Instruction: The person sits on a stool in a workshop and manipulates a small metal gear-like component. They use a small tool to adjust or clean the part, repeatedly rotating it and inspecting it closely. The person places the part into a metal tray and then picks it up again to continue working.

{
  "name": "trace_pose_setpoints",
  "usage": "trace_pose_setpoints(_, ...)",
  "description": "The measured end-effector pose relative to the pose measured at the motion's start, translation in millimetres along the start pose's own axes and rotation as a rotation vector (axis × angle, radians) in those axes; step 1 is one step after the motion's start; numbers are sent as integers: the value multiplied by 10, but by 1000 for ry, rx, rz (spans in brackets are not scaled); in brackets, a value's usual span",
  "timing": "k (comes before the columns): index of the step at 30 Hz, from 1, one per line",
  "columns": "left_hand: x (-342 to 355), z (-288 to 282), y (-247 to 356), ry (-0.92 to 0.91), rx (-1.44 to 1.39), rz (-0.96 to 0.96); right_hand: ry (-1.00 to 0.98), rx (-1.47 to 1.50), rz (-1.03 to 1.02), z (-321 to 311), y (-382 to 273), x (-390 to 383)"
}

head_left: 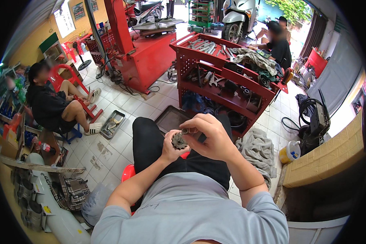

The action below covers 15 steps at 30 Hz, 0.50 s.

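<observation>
In the head view, my left hand [170, 147] is closed round a toothed metal part [179, 142], like a small gear, held over my lap. My right hand [206, 136] is above and to the right of it, thumb and fingers curled about a small ring-like metal piece [185, 131] at the gear's top. I cannot tell whether that piece is joined to the gear. Behind my hands an empty-looking metal tray [166, 118] lies on the floor between my knees.
A red tool cart [223, 103] with wrenches stands ahead, a red lift [144, 61] behind it. A seated person [53, 105] is at left beside a tray [112, 126]; others [278, 49] sit at back right. Cloths [256, 150] and a yellow bucket [288, 153] are at right.
</observation>
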<state>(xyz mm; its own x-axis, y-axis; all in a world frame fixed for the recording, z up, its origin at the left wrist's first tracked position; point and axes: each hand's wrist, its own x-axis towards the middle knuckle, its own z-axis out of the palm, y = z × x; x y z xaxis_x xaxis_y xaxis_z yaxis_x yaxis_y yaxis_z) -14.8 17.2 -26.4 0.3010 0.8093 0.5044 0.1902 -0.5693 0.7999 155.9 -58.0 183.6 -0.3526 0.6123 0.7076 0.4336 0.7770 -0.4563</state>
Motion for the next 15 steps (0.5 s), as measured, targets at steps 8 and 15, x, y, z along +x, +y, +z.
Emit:
trace_pose_setpoints(8, 8, -1, 78, 20, -34, 11, 8, 14, 1, 3, -35, -9)
trace_pose_setpoints(15, -11, 43, 1, 15, -134, -10, 23, 7, 23, 8, -53, 11)
